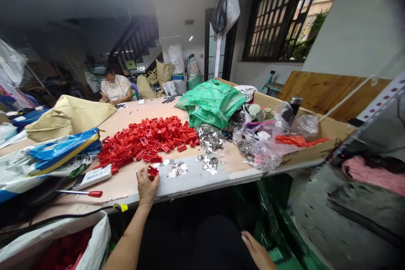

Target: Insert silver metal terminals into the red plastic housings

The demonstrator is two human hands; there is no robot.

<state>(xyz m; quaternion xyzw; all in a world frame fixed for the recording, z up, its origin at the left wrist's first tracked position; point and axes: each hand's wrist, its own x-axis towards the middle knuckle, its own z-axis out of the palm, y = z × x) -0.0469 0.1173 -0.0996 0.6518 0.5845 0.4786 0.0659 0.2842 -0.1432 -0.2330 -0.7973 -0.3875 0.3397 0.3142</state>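
**Left hand:** left hand (147,186) is over the near table edge, fingers and thumb pinched narrow on a small red plastic piece (153,171), which is partly covered by the fingertips.

**Right hand:** right hand (257,253) hangs low below the table, cut off by the bottom of the shot, so can't tell how its fingers stand or if they hold anything.

**Red pile:** big loose heap of red plastic pieces (148,139) on the wooden tabletop (126,183), just ahead of the left hand.

**Silver bits:** small heaps of tiny silver metal parts (177,169) sit on a grey board (193,174), right beside the red heap. Too small to make out their shape.

**Bags:** white sack (95,240) by the near edge, with red stuff (63,247) inside, partly cut off. Clear plastic bag (262,145) at the right holds silver bits and other things, hard to tell through the plastic.

**Near left:** white handheld gadget (91,177) and red-handled screwdriver (79,193) lie close to the edge.

**Room to move:** open tabletop around the left hand, between gadget and grey board.

**Far end:** co-worker (115,88) sits at the table, hands mostly hidden.
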